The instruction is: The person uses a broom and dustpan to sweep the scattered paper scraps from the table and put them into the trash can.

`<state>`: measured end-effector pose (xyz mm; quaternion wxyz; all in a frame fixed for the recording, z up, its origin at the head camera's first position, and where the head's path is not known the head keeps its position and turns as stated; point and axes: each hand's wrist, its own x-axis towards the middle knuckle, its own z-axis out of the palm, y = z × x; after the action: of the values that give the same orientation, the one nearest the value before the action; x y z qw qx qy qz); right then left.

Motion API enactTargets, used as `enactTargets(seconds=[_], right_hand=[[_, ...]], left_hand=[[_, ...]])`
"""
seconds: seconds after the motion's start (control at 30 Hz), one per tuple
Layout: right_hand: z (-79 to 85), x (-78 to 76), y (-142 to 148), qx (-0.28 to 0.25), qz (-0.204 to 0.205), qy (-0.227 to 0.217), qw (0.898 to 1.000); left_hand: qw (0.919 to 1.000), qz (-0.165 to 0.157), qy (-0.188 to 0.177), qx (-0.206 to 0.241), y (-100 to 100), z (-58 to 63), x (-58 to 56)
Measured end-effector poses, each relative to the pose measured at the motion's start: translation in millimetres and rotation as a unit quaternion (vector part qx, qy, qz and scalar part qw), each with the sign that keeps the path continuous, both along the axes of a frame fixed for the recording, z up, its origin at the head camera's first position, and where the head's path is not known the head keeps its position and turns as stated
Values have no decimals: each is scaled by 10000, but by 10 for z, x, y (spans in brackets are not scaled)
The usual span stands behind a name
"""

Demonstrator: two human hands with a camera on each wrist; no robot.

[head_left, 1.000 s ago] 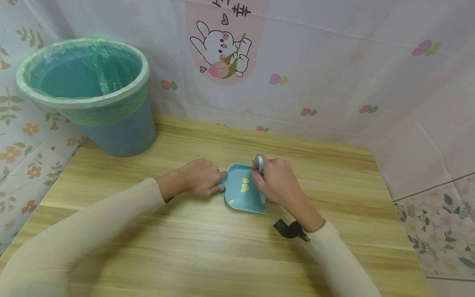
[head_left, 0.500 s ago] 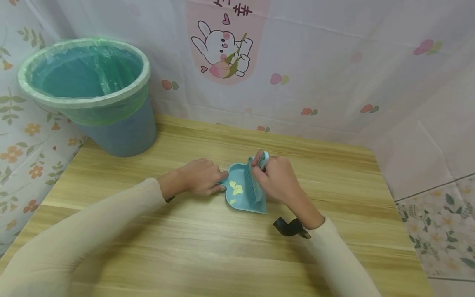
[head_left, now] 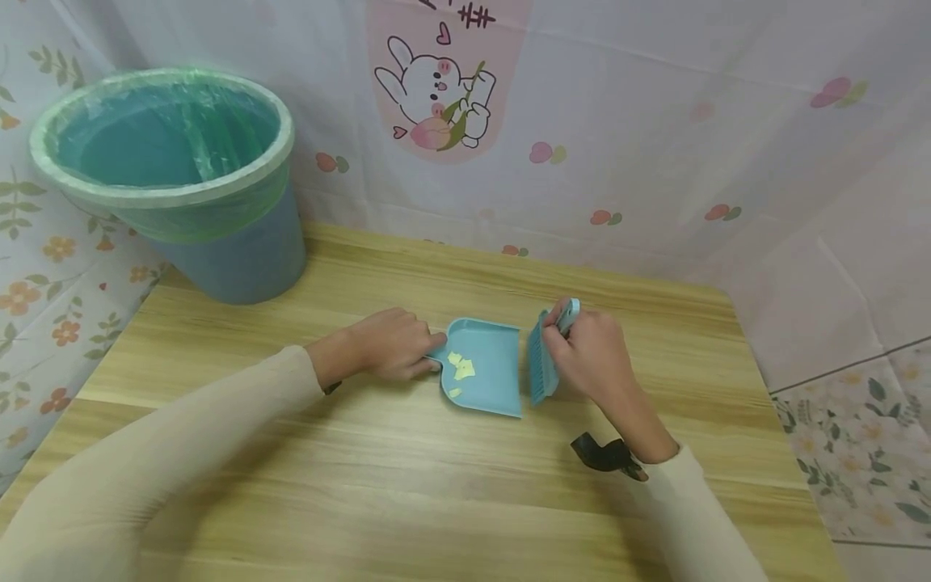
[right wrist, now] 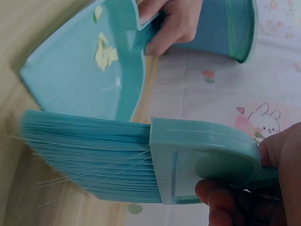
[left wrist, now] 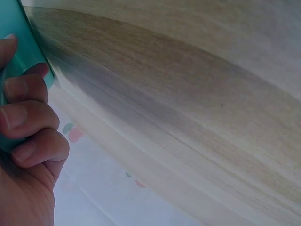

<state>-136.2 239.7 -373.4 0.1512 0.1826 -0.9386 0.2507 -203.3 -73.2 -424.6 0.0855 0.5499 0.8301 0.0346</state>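
A light blue dustpan (head_left: 494, 372) lies on the wooden table, its open edge facing right. My left hand (head_left: 396, 346) grips its short handle; in the left wrist view the fingers (left wrist: 33, 115) curl round the teal plastic. Several pale yellow scraps (head_left: 464, 369) lie in the pan near the handle side. My right hand (head_left: 592, 352) holds a matching blue hand brush (head_left: 541, 364) by its handle, just right of the pan's open edge. In the right wrist view the long bristles (right wrist: 94, 155) spread out beside the dustpan (right wrist: 75, 80).
A blue bin (head_left: 240, 259) with a green liner (head_left: 218, 137) stands at the table's back left corner. The wooden table (head_left: 407, 493) runs up to a printed curtain (head_left: 655, 121) behind. A black strap (head_left: 607, 454) hangs at the right wrist.
The brush dipped into the pan, shifting the larger scraps left toward the handle, then moved right, out past the open edge. The left hand and dustpan have stayed in place.
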Motion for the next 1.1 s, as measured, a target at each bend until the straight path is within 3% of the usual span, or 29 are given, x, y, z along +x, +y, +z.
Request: enactTargets(seconds=[0.2,0.53,0.83,1.1], right_hand=[[-45,13,59,150,111,182,9997],[-80,27,63,116,62,129,9998],[-93,34,69,61,81,97,9999],[-100,37,77,-8,114,189,9998]], left_hand=[[10000,-2,-8,24,1,11,-1],[10000,79,-13,-6,4,22,14],[9995,163,11,284,-50,37,-2],[9987,101,224,450,-104,172,-58]])
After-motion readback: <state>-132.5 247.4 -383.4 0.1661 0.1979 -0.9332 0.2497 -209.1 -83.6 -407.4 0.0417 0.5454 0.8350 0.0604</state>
